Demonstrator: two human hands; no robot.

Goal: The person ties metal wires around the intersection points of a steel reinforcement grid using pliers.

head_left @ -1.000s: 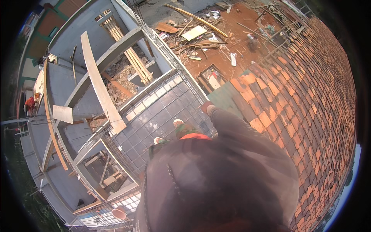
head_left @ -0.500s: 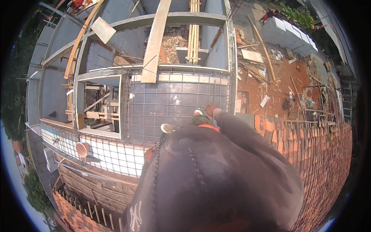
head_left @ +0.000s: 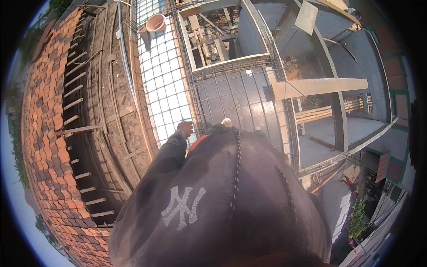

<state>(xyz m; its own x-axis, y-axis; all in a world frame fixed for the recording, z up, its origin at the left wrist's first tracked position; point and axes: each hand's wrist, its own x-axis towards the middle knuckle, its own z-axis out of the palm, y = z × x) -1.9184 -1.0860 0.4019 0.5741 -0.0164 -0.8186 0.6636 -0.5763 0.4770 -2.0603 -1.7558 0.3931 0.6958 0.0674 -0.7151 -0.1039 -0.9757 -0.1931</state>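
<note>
My left hand (head_left: 185, 128) hangs beside my body, its fingers curled in and nothing showing in them. It hovers over the edge of a white-floored strip covered with a steel rebar grid (head_left: 165, 73); I cannot tell whether it touches the bars. My right hand is out of sight, hidden on the far side of my dark hoodie (head_left: 249, 191). One shoe tip (head_left: 227, 121) shows on the dark formwork panel (head_left: 231, 95) under the rebar.
A reddish bucket (head_left: 155, 23) stands on the rebar strip. Ahead lies a framed opening (head_left: 218, 38) with timber below. A plank (head_left: 320, 87) spans concrete beams to the right. On the left, a tiled roof (head_left: 42, 133) borders an open batten area (head_left: 106, 98).
My view has turned left, so the bucket strip now runs ahead and the tiled roof lies left. My left hand has come further into view; my right hand has gone out of it.
</note>
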